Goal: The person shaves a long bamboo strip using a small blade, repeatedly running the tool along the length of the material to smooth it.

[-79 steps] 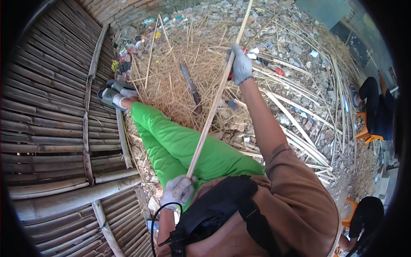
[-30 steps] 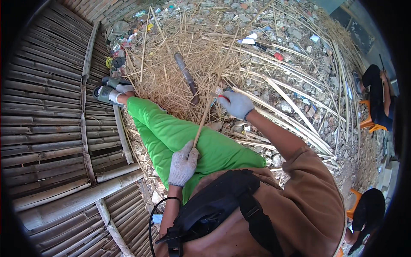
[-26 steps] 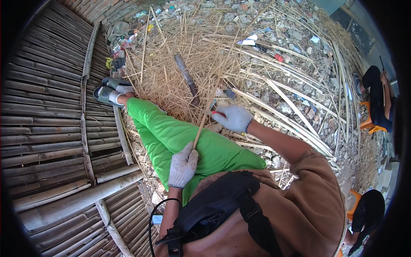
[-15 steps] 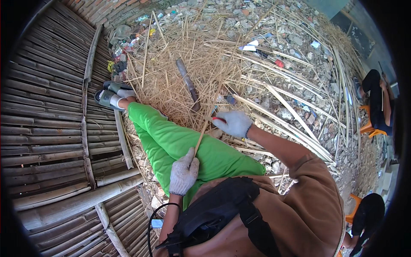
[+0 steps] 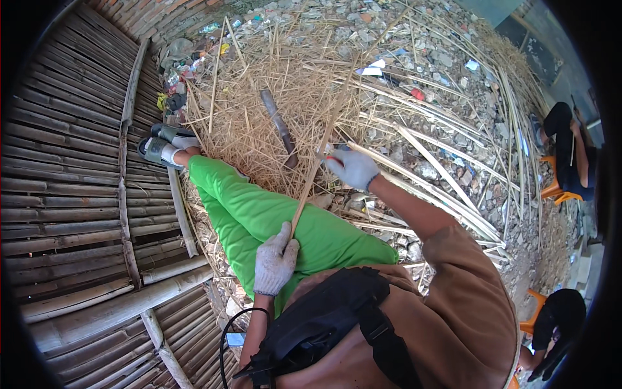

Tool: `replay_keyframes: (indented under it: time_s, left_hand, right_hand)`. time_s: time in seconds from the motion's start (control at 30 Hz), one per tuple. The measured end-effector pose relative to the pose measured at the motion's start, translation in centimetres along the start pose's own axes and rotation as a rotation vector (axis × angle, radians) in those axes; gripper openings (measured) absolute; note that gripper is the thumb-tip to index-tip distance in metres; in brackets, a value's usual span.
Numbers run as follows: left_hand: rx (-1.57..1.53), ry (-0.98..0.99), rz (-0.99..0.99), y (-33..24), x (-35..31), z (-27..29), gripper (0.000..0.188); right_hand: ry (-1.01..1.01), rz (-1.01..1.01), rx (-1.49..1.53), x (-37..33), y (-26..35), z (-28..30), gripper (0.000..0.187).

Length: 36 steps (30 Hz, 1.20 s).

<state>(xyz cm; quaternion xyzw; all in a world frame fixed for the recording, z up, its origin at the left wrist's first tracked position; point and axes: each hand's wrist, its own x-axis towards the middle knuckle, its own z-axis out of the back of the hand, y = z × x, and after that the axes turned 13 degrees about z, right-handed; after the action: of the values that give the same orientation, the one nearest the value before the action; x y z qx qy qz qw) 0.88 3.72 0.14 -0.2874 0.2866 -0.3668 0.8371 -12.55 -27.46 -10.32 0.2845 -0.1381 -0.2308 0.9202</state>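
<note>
My left hand (image 5: 275, 264), in a whitish knitted glove, is closed on the near end of a long, thin bamboo strip (image 5: 306, 198) over my green-trousered thigh. The strip slants away across the straw. Beyond the knee, my right hand (image 5: 356, 171), gloved too, grips a small knife (image 5: 333, 159) with a red handle. Its blade lies against the strip or very close to it; the fingers partly cover the handle. A dark, thick stick (image 5: 280, 128) rests on the straw left of the strip.
A slatted bamboo platform (image 5: 65, 188) runs along the left. Shavings (image 5: 240, 110) cover the rubble ahead, and several pale bamboo strips (image 5: 440, 175) lie to the right. Two other people sit on orange chairs (image 5: 552, 178) at the right edge. Litter lies by the brick wall (image 5: 149, 19).
My right hand with the knife has moved farther from my body along the strip. The left hand keeps its hold in nearly the same place. The view has shifted slightly.
</note>
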Motion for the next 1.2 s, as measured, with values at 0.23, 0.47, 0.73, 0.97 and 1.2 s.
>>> replay_keyframes:
  time_s: [0.23,0.47,0.73,0.97,1.2]
  left_hand:
    - [-0.008,-0.03,-0.014,0.6,-0.2,-0.2,0.045]
    - [0.022,-0.037,-0.03,0.7,-0.4,0.2,0.046]
    - [0.017,-0.043,-0.049,0.9,0.0,-0.4,0.046]
    - [0.052,-0.053,-0.04,0.8,-0.5,-0.1,0.046]
    - [0.049,-0.064,-0.082,1.4,-0.4,0.0,0.045]
  right_hand:
    - [0.132,0.043,0.065,-2.7,3.5,0.9,0.046]
    - [0.112,-0.003,0.047,-0.3,-0.8,1.4,0.045]
    - [0.074,0.02,0.027,0.4,-1.3,0.3,0.047]
    - [0.291,0.15,0.007,-1.7,4.3,1.2,0.045]
    - [0.15,-0.016,-0.027,2.5,-3.5,1.8,0.047]
